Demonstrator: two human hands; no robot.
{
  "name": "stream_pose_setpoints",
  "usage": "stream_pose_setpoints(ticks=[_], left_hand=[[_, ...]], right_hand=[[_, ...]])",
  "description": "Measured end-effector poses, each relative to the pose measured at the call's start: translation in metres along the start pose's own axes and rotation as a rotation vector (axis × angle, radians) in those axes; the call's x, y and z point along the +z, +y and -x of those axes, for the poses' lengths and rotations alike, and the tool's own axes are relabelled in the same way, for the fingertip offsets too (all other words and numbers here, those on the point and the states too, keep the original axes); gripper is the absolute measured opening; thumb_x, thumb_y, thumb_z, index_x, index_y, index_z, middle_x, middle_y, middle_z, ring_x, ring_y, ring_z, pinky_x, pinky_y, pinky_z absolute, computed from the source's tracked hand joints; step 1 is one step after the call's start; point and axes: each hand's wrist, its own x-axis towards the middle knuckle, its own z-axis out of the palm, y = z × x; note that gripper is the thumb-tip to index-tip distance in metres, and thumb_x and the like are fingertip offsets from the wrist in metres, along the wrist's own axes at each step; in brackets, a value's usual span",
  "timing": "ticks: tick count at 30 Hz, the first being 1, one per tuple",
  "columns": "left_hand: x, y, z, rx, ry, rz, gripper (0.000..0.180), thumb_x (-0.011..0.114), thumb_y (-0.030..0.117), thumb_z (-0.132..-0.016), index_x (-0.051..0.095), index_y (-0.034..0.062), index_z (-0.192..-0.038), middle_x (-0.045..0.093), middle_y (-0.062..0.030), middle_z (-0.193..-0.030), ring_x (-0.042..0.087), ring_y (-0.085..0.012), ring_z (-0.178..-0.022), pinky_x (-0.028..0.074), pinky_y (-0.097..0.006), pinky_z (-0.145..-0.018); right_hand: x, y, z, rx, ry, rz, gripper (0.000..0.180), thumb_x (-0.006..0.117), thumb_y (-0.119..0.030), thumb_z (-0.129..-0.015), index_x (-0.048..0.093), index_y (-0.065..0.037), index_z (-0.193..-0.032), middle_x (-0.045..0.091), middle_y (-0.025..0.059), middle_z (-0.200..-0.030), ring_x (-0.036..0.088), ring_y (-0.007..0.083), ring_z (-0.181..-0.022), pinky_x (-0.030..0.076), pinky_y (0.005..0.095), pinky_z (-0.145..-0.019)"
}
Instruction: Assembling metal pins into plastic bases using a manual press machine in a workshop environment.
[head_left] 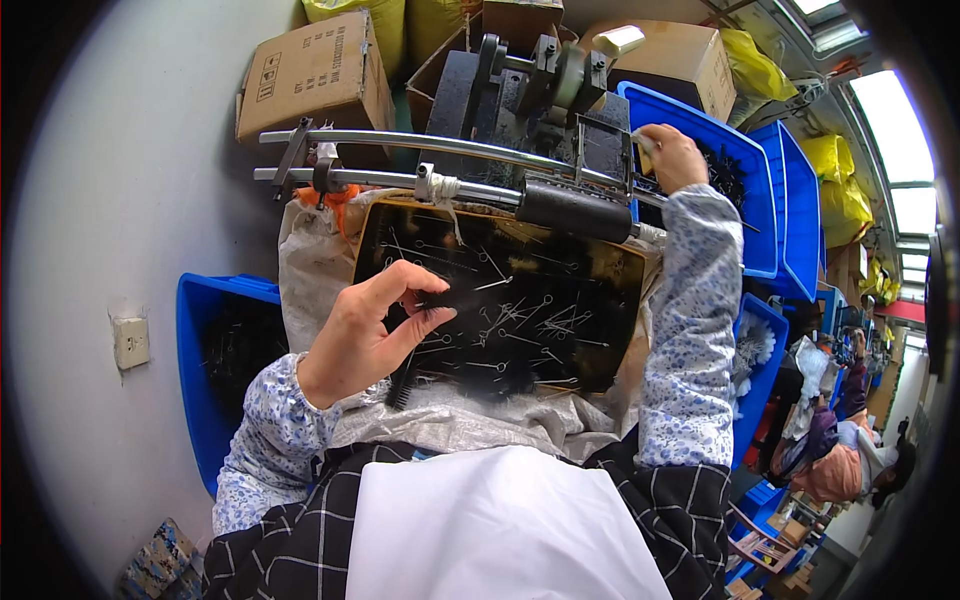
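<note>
My left hand (pixel 375 325) hovers over the left part of a dark tray (pixel 600 350), its fingers curled and the thumb bent toward them. A slim black bristle brush (pixel 400 387) sticks out below the thumb and seems held in this hand; the fingers hide its upper part. On the tray lie several thin metal wires (pixel 515 313) with looped ends. Farther off, my right hand (pixel 676 158) is closed at the right end of a metal-railed machine (pixel 470 160), with something pale at its fingertips. What it grips is too small to make out.
A black roller (pixel 575 208) sits along the machine's front rail. Blue bins (pixel 700 115) holding dark bristly pieces stand at the right; another blue bin (pixel 205 390) is at the left. Cardboard boxes (pixel 318 85) stand behind. At far right, a person (pixel 840 460) sits.
</note>
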Motion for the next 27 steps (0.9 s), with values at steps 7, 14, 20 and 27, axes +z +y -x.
stream_pose_setpoints(ticks=[7, 14, 20, 27], left_hand=[[0.016, -0.001, -0.006, -0.01, -0.002, 0.052, 0.021, 0.065, 0.0, -0.077, 0.052, 0.0031, -0.093, 0.06, -0.0062, -0.086, 0.06, -0.0131, -0.074, 0.048, -0.023, -0.062], [0.027, -0.006, -0.004, -0.039, 0.102, 0.119, 0.033, 0.065, 0.004, -0.077, 0.047, 0.0027, -0.104, 0.059, -0.0094, -0.09, 0.062, -0.0187, -0.079, 0.05, -0.028, -0.065], [0.052, -0.034, 0.017, 0.024, -0.313, -0.567, 0.037, 0.069, 0.016, -0.071, 0.053, 0.0045, -0.103, 0.058, -0.0091, -0.088, 0.056, -0.0239, -0.082, 0.042, -0.034, -0.074], [0.061, -0.047, 0.025, 0.063, -0.319, -0.567, 0.027, 0.063, 0.01, -0.07, 0.053, 0.0052, -0.094, 0.056, -0.008, -0.08, 0.055, -0.024, -0.079, 0.04, -0.034, -0.073]], right_hand=[[-0.045, -0.069, 0.086, -0.247, 0.481, -0.065, 0.024, 0.055, -0.016, -0.083, 0.055, -0.006, -0.105, 0.059, 0.0157, -0.094, 0.061, 0.0297, -0.08, 0.05, 0.0384, -0.067], [-0.017, -0.147, 0.128, -0.571, -0.006, -0.572, 0.028, 0.065, -0.004, -0.07, 0.06, -0.004, -0.098, 0.06, 0.0115, -0.083, 0.059, 0.0285, -0.08, 0.049, 0.0352, -0.07], [0.026, -0.075, 0.032, -0.053, 0.404, 0.089, 0.02, 0.051, -0.009, -0.08, 0.063, -0.01, -0.097, 0.061, 0.0087, -0.086, 0.059, 0.0253, -0.085, 0.047, 0.0361, -0.073], [0.035, -0.077, 0.012, -0.092, 0.33, 0.084, 0.021, 0.052, -0.015, -0.083, 0.065, -0.012, -0.099, 0.062, 0.0081, -0.086, 0.059, 0.0241, -0.086, 0.047, 0.0359, -0.077]])
